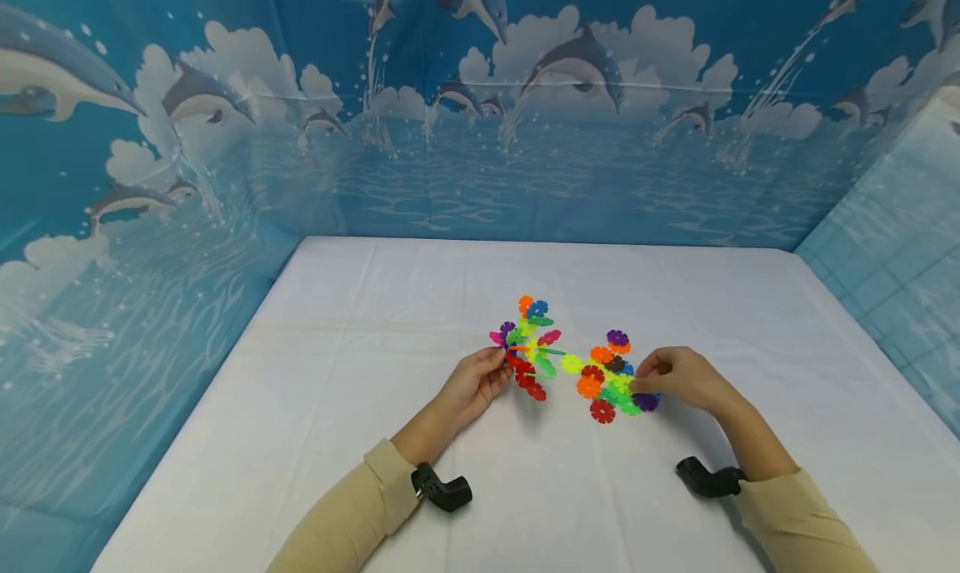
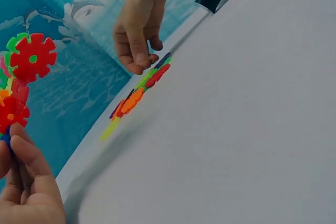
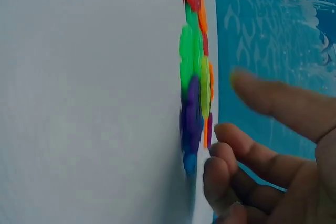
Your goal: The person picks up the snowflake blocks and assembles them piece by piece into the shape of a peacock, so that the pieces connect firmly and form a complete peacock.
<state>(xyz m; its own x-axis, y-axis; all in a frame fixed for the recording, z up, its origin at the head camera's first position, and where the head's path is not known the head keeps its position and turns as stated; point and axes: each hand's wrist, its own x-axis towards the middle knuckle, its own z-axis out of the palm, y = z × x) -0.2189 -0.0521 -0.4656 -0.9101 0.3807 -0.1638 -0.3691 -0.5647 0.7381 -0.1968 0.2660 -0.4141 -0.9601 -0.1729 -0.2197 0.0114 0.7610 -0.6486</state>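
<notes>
My left hand (image 1: 474, 383) pinches a raised cluster of joined snowflake discs (image 1: 525, 371) in red, yellow, green, pink, orange and blue. In the left wrist view, a red disc (image 2: 34, 59) of this cluster stands above the left fingertips, which press on a blue piece. Loose snowflake discs (image 1: 592, 386) lie in a low pile on the white table to the right. Over that pile's right side is my right hand (image 1: 682, 375), its thumb apart from the loosely bent fingers. The right wrist view shows nothing held there; green and purple discs (image 3: 193, 103) lie beside the fingertips.
White cloth covers the table (image 1: 337, 331). A blue dolphin-print curtain (image 1: 465, 181) rises behind its far edge and along both sides. Each wrist carries a black strapped-on device (image 1: 442, 490).
</notes>
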